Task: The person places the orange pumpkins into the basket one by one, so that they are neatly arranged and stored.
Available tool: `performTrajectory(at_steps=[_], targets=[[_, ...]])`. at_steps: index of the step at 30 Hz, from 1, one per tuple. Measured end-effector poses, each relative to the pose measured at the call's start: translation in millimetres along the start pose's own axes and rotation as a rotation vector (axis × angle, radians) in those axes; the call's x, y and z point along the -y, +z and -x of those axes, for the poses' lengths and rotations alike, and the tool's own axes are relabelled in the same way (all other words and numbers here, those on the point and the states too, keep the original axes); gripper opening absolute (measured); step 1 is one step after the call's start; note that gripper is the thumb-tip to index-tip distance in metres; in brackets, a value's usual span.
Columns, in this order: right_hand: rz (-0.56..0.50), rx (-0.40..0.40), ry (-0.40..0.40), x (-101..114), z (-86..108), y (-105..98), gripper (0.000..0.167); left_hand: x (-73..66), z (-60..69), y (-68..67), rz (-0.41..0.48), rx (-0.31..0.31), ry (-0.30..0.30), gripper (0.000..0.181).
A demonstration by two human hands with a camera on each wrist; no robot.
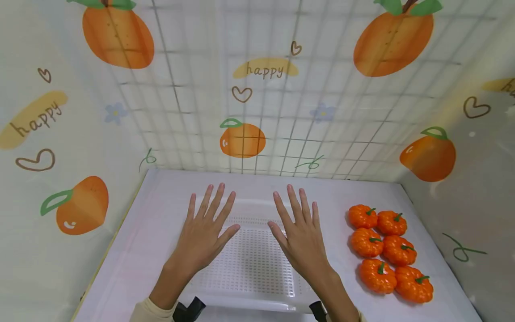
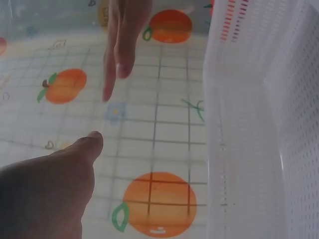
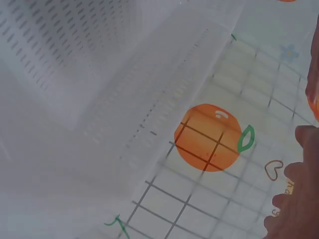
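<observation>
Both hands are held with fingers spread over a white perforated basket [image 1: 257, 259] in the head view. The left hand [image 1: 205, 237] is above the basket's left side, the right hand [image 1: 301, 237] above its right side, and neither holds anything. Several small orange pumpkins [image 1: 378, 276] with green stems stand grouped to the right of the basket, nearest to the right hand. In the left wrist view the left hand [image 2: 50, 184] shows beside the basket wall [image 2: 244, 139]. The right wrist view shows part of the right hand [image 3: 299, 199] and the basket [image 3: 149, 114].
The white table [image 1: 132, 250] carries the basket in its middle and the pumpkins on its right. Around its back and sides hangs a pale curtain [image 1: 201, 98] printed with oranges, hearts and words, with grid lines showing at the back.
</observation>
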State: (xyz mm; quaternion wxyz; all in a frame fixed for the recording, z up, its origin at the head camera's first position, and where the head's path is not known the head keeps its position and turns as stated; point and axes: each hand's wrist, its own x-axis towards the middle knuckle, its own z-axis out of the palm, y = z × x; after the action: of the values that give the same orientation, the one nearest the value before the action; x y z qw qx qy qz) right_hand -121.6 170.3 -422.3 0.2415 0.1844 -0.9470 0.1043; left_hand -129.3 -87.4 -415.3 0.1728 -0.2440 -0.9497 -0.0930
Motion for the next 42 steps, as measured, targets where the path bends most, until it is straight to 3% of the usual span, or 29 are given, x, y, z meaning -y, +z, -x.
performTrajectory(at_steps=[6,11,22,27,31,37,42], targets=[[-0.008,0.021,0.043,-9,0.8,-3,0.069,19.5,7.4,-2.4,0.042,0.001,-0.063,0.073],[-0.004,0.024,0.073,-22,1.4,-5,0.069,43.3,19.4,4.2,0.094,0.013,-0.104,0.073],[-0.036,0.013,0.159,-73,13.0,-9,0.066,101.0,51.0,51.7,0.492,0.161,-0.262,0.067],[-0.05,0.008,0.216,-95,16.5,-10,0.062,111.4,59.8,65.5,0.713,0.217,-0.331,0.064],[-0.138,0.07,0.273,-116,19.1,-11,0.058,116.8,63.9,71.4,0.876,0.288,-0.373,0.064],[-0.249,0.204,0.424,-151,31.1,-12,0.059,119.6,63.6,75.9,1.012,0.356,-0.423,0.067],[-0.291,0.22,0.522,-180,35.5,-6,0.055,119.3,62.1,78.2,1.126,0.37,-0.462,0.068]])
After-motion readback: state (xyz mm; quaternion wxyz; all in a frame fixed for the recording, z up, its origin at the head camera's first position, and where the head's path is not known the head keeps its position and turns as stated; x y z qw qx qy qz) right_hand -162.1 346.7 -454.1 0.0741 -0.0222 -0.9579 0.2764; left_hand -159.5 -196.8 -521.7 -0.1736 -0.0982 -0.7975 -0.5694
